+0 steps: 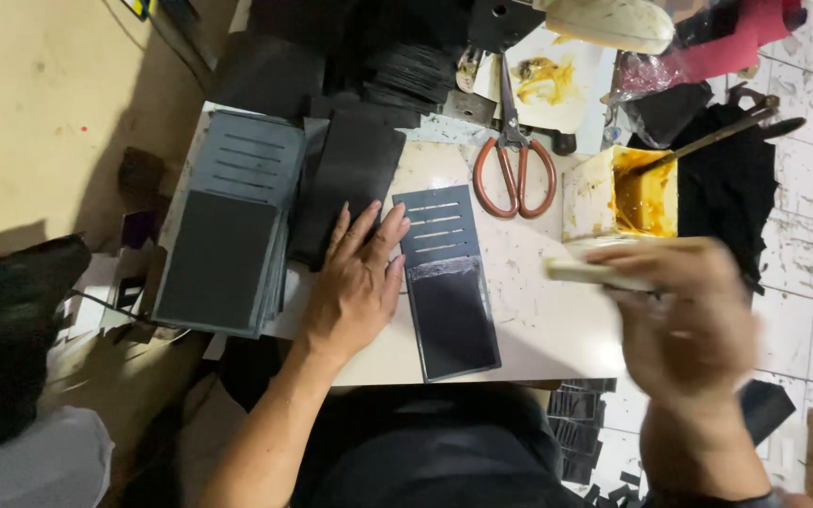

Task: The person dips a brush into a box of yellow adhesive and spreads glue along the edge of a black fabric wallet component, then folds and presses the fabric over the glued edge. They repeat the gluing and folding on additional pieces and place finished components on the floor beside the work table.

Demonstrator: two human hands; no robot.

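Gluing step in hand, by the look of it. Left hand (355, 282) flat, fingers spread, pinning the left edge of a dark slotted panel (446, 282) lying on the bench (538, 310). Right hand (684, 325), blurred, clamped on a pale brush handle (581, 271) just below the glue tub (623, 193). Stack of like panels (228, 235) to the left; orange-handled scissors (516, 169) beyond. Next move probably needs a steady, even stroke across the panel's middle band, panel kept pinned.
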